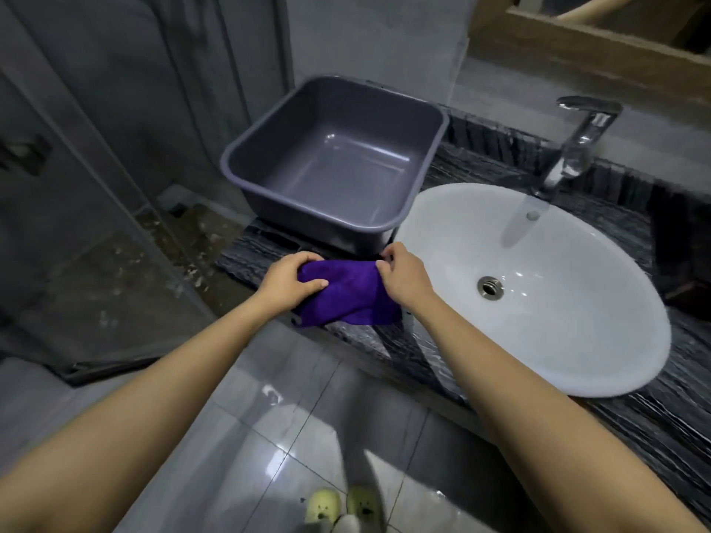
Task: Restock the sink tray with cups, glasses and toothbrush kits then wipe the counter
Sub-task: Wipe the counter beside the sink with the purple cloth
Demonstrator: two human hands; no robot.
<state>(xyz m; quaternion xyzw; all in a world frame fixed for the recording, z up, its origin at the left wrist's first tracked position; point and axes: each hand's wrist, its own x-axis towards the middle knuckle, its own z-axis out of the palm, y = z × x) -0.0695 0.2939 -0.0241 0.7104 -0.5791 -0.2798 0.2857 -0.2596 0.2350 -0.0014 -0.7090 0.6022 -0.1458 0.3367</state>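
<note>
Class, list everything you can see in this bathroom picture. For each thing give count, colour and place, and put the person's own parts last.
tub: one, grey, on the counter left of the sink
sink: one, white, oval, right
drain: one, metal, in the sink
tap: one, chrome, behind the sink
counter: one, dark streaked stone
purple cloth: one, at the counter's front edge
glass partition: one, clear, left
wooden frame: one, brown, top right
floor tiles: several, grey, below
slippers: two, pale yellow, bottom edge
left hand: grips the cloth
right hand: pinches the cloth
</note>
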